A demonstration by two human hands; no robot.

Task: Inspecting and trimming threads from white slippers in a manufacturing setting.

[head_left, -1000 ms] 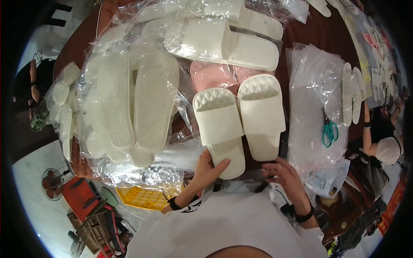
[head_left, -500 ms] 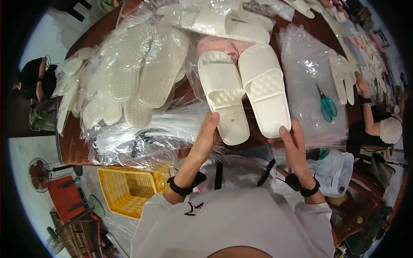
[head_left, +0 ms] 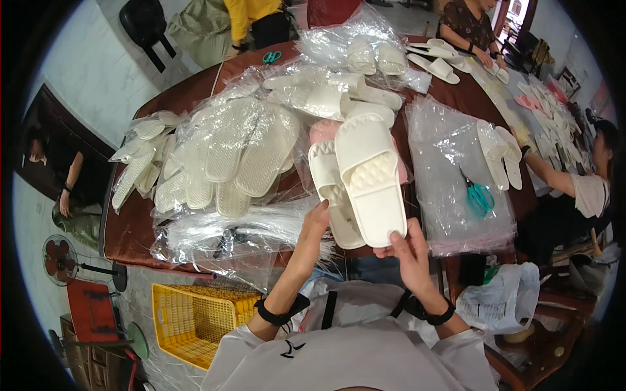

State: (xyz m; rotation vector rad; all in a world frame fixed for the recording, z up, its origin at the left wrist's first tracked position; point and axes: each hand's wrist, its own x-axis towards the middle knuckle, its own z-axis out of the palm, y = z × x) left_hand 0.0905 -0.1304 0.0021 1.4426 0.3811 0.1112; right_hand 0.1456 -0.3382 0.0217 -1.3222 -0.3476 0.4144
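Now stacked — right slipper (head_left: 373, 176) atop left slipper (head_left: 329, 192), both hands (head_left: 411, 244) gripping heels.

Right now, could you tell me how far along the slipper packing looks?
Done: bagged white slippers lie piled in clear plastic on the table. In hand: the left hand and right hand hold a cream slipper pair, one overlapping the other, not bagged. Left: a loose pair lies on empty bags beside teal scissors.

Teal scissors (head_left: 480, 197) lie on clear plastic bags (head_left: 450, 156); a yellow crate (head_left: 195, 319) stands on the floor.
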